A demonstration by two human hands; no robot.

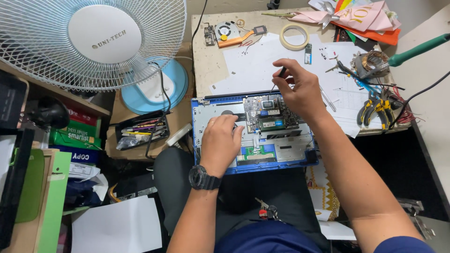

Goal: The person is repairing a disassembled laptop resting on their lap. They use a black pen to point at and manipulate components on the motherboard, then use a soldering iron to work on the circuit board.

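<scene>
Blue opened laptop base (pixel 290 165) lies on tabletop (pixel 213 65) edge, circuit board (pixel 272 115) exposed. We press left hand (pixel 220 140) flat on base's left part, fingers loosely curled, gripping nothing. Our right hand (pixel 300 91) hovers over board's upper right, fingers pinching thin dark tool (pixel 281 72). Tape roll (pixel 294 36), cooling fan (pixel 226 31), pliers (pixel 377 108) lie well apart on tabletop.
</scene>
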